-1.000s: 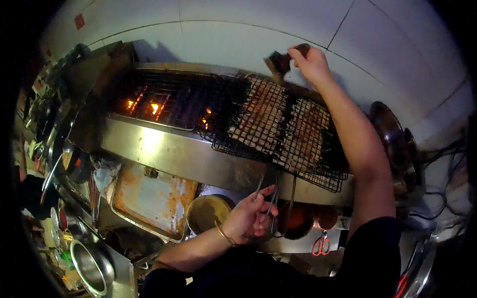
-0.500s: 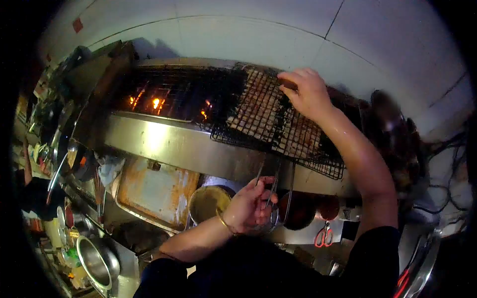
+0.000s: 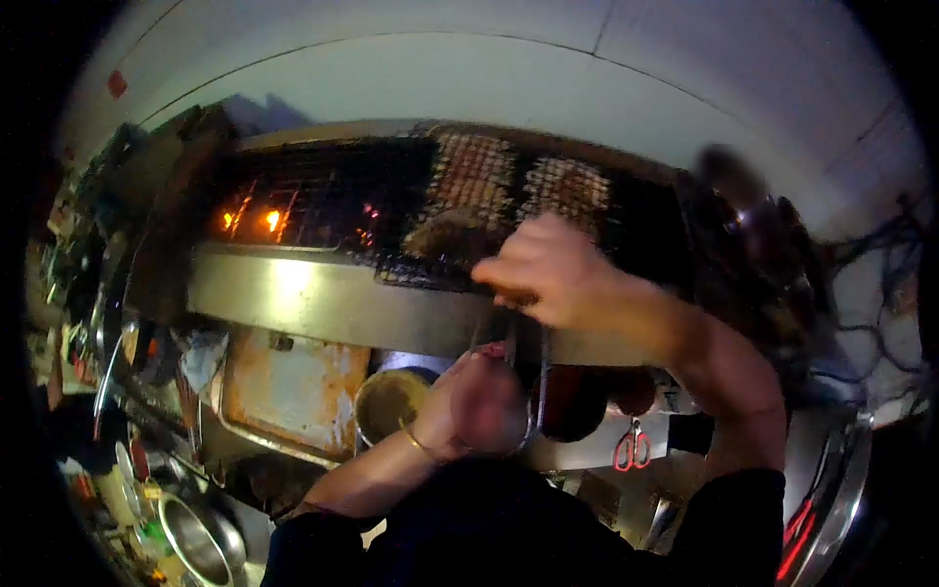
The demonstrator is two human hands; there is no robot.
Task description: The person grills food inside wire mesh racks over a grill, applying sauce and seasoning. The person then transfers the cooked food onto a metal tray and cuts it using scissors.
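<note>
Two food pieces in wire grill baskets, a left one [image 3: 473, 171] and a right one [image 3: 567, 194], lie over the right part of the charcoal grill [image 3: 303, 284]. My left hand [image 3: 479, 406], with a bracelet at its wrist, is closed round the metal basket handles [image 3: 543, 377] below the grill's front edge. My right hand [image 3: 548, 274] is closed on a brush [image 3: 450, 239], blurred by motion. The brush head is over the lower part of the left food piece. My right hand hides the lower part of the right piece.
Flames [image 3: 272, 221] glow at the grill's left. Below stand a stained tray [image 3: 293, 391], a pot [image 3: 386, 403], a dark red bowl [image 3: 572, 406] and red-handled scissors [image 3: 632, 450]. A steel bowl [image 3: 201, 538] is at lower left; dark pans [image 3: 773, 235] lean at the right wall.
My right hand has swept the brush down and left from the baskets' upper edge to their lower part. My left hand keeps hold of the handles. The whole view has shifted slightly.
</note>
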